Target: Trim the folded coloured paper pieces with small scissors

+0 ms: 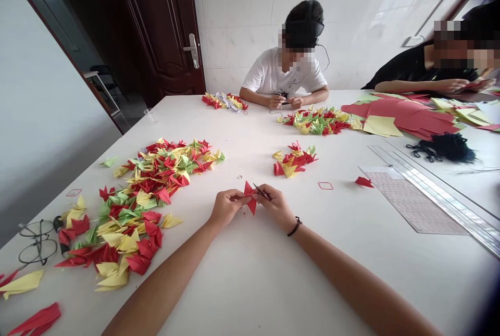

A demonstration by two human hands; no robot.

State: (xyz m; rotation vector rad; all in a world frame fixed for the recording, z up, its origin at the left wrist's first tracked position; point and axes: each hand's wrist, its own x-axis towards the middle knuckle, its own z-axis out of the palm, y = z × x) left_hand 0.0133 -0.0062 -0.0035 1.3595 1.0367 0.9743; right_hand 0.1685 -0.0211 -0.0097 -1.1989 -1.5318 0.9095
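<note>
A red folded paper crane (250, 188), its points facing up and down, is held just above the white table (234, 294). My left hand (227, 208) pinches its left side between thumb and fingers. On the crane's right, my right hand (279, 207) has closed fingers around a slim dark pointed tool (259, 190); whether it is tweezers or small scissors I cannot tell. The right fingertips are close against the paper, and contact there is unclear. Tiny red scraps lie below the hands. Beyond them sits a small heap of red, yellow and green cranes (296, 160).
A large pile of paper cranes (156, 174) spreads to the left, beside glasses (38, 242). To the right lie a clear ruler (433, 185), a gridded sheet (410, 203), black string (445, 147) and red paper sheets (402, 112). Two people work across the table.
</note>
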